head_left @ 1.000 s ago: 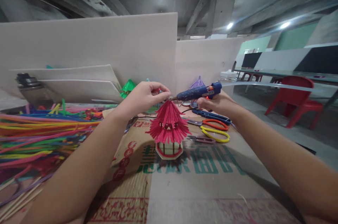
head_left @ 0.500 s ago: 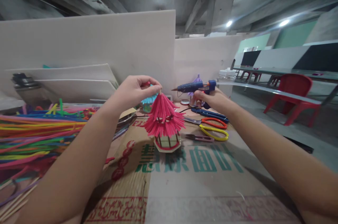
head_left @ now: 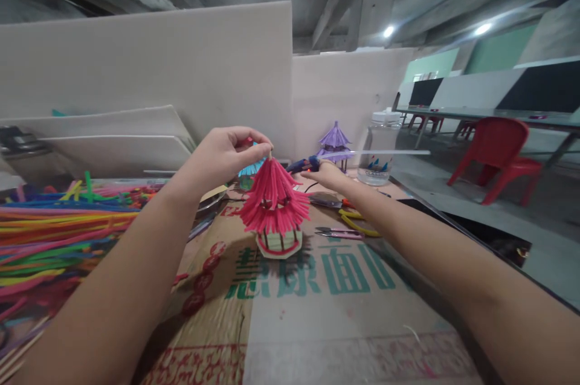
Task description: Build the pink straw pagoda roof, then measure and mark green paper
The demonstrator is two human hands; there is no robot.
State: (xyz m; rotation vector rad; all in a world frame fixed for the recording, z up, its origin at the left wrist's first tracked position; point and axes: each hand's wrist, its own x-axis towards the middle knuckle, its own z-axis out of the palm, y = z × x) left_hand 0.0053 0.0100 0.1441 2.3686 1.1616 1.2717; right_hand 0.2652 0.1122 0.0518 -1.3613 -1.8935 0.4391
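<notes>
At the middle of the head view a model pavilion [head_left: 275, 210] with a two-tiered roof of pink fuzzy strips stands on a pale base trimmed in red. My left hand [head_left: 231, 152] pinches the small stick at its peak. Behind it to the right, my right hand [head_left: 331, 174] is closed around a blue glue gun [head_left: 304, 164], low near the back of the table. The gun's nozzle end is partly hidden by the pink roof, and a long clear glue stick [head_left: 399, 152] juts from its rear. Scissors [head_left: 356, 222] and thread snips [head_left: 339, 233] lie near my right forearm.
A purple model pavilion [head_left: 335, 140] and a clear plastic bottle [head_left: 378, 149] stand at the back. Part of a blue one [head_left: 249, 170] shows behind the pink roof. Colourful pipe cleaners [head_left: 67, 222] pile at left. Printed cardboard [head_left: 317, 324] covers the table.
My right hand has moved the glue gun down and away, toward the table's back, uncovering the purple pavilion and bottle. My left hand stays at the pink peak. The view has shifted slightly.
</notes>
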